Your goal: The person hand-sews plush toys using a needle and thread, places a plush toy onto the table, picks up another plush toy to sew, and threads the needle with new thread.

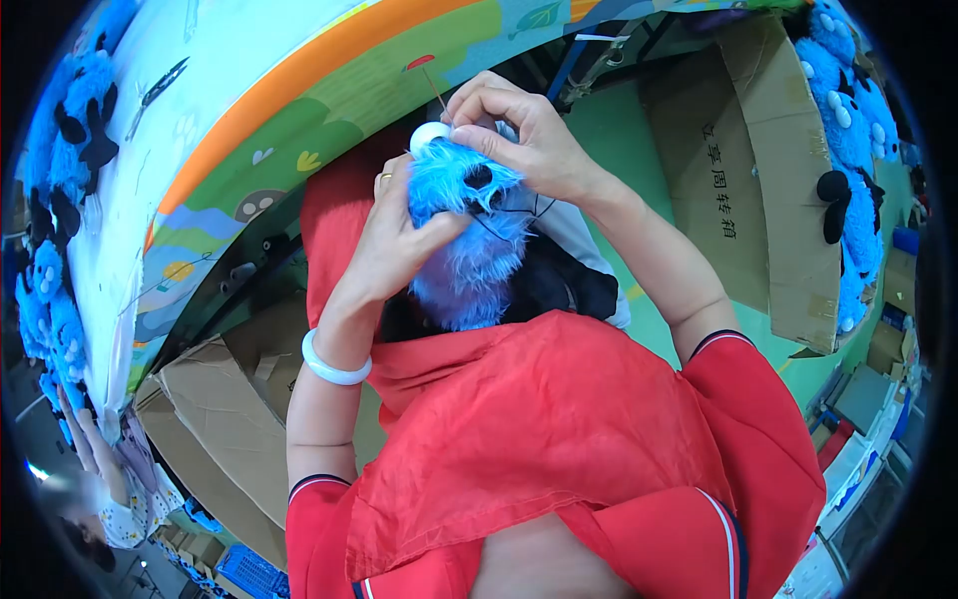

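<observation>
A furry blue plush toy (pixel 464 260) is held over my lap, with a round white eye (pixel 430 138) at its top and a dark opening or patch on its fur. My left hand (pixel 399 235) is closed around the toy's left side, thumb pressed into the fur. At the top, my right hand (pixel 514 140) pinches with thumb and bent fingers beside the white eye, against the toy. Whether a needle or other small thing sits between those fingertips is hidden. A loose black thread (pixel 514 211) trails from the toy near the dark patch.
A table with a colourful printed cloth (pixel 299 110) curves ahead; dark snips (pixel 160 90) and blue plush toys (pixel 80 110) lie on it. Cardboard boxes stand left (pixel 225 409) and right (pixel 718 190), with more blue toys (pixel 848 130) far right. Another person (pixel 125 504) is at lower left.
</observation>
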Motion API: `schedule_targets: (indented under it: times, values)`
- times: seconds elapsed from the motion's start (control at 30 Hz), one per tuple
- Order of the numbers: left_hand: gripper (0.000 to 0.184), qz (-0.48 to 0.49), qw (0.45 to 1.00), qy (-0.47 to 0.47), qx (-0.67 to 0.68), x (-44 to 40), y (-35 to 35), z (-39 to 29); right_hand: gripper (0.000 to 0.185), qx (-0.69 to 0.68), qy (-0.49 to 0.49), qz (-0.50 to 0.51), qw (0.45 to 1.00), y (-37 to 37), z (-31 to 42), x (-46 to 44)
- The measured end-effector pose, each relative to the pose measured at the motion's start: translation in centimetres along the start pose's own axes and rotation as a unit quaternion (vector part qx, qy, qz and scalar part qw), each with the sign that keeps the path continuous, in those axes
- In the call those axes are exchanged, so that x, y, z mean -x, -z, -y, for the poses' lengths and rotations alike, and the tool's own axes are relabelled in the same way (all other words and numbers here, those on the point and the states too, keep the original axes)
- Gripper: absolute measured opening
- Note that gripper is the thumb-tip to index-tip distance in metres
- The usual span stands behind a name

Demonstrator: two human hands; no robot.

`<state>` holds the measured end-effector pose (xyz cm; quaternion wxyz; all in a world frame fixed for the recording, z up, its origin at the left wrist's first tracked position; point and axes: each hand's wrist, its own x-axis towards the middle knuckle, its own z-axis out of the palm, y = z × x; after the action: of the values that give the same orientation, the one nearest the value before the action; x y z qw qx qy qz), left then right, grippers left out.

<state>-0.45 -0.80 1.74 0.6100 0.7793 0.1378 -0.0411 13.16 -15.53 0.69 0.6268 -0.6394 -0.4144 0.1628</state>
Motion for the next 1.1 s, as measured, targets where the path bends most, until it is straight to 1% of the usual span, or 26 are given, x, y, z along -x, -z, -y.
schedule_targets:
  times: [0.03,0.07,0.1,0.17,0.2,0.23,0.27,0.3,0.33,0.37,0.43,0.53,0.67,0.77,0.83,0.9,0.93,1.0,1.07,1.1]
  values:
    - [0.062,-0.002,1.0,0.003,-0.001,0.0,-0.2,-0.1,0.007,0.028,0.046,-0.02,0.998,-0.2,-0.1,-0.1]
    - [0.064,-0.014,0.999,-0.013,-0.046,-0.1,-0.7,-0.5,0.006,0.055,0.091,-0.039,0.994,-0.4,-0.1,-0.2]
    - [0.066,-0.026,0.995,-0.028,-0.092,-0.1,-1.2,-1.0,0.006,0.049,0.092,-0.038,0.994,0.0,0.4,-0.5]
    - [0.071,-0.052,0.979,-0.058,-0.186,-0.1,-1.4,-1.7,0.009,0.068,0.045,-0.166,0.983,2.4,2.9,-1.7]
    - [0.071,-0.053,0.979,-0.053,-0.189,0.1,-1.3,-1.6,0.017,-0.078,-0.019,-0.182,0.98,4.4,4.7,-2.2]
    - [0.07,-0.047,0.978,-0.065,-0.193,0.3,-1.2,-1.5,0.013,-0.175,-0.041,-0.226,0.957,7.9,5.6,-3.1]
    - [0.07,-0.042,0.977,-0.079,-0.195,0.5,-1.1,-1.4,0.009,-0.276,-0.052,-0.276,0.919,11.4,6.6,-4.1]
    - [0.07,-0.036,0.975,-0.094,-0.196,0.5,-1.1,-1.4,0.006,-0.367,-0.054,-0.328,0.869,14.9,7.5,-5.0]
    - [0.07,-0.03,0.974,-0.111,-0.196,0.4,-1.1,-1.3,0.005,-0.42,-0.022,-0.335,0.843,17.7,7.7,-5.2]
    - [0.07,-0.028,0.974,-0.113,-0.195,0.3,-1.1,-1.1,0.005,-0.436,0.005,-0.325,0.839,19.6,7.7,-4.7]
    - [0.07,-0.025,0.976,-0.13,-0.174,0.1,-0.9,-0.6,0.005,-0.43,0.038,-0.3,0.851,22.0,8.0,-3.8]
    - [0.069,-0.021,0.977,-0.145,-0.153,0.0,-0.9,-0.3,0.005,-0.375,0.062,-0.275,0.883,23.2,8.5,-2.9]
    - [0.067,0.022,0.988,-0.104,-0.11,-0.1,-0.8,-0.5,0.005,-0.252,0.08,-0.247,0.932,23.1,9.3,-2.9]
    - [0.066,0.026,0.99,-0.101,-0.1,0.5,-0.6,-0.3,0.005,-0.125,0.085,-0.229,0.962,22.0,9.3,-3.3]
    - [0.065,0.028,0.99,-0.106,-0.091,0.5,-0.4,-0.2,0.005,-0.014,0.087,-0.207,0.974,20.9,8.9,-3.3]
    - [0.066,0.021,0.986,-0.126,-0.103,0.6,-0.5,0.0,0.006,0.112,0.094,-0.155,0.977,19.2,8.0,-3.3]
    - [0.066,0.017,0.983,-0.142,-0.114,0.7,-0.6,0.1,0.006,0.163,0.105,-0.126,0.973,18.2,7.7,-2.9]
    - [0.068,0.012,0.975,-0.171,-0.139,0.8,-0.9,0.3,0.006,0.284,0.185,-0.012,0.941,15.7,6.7,-2.7]
    - [0.068,0.008,0.975,-0.177,-0.135,0.8,-1.1,0.3,0.007,0.39,0.303,0.099,0.864,12.8,6.1,-2.2]
    - [0.069,0.005,0.975,-0.177,-0.134,0.9,-1.1,0.4,0.003,0.445,0.339,0.136,0.818,11.5,6.2,-1.9]
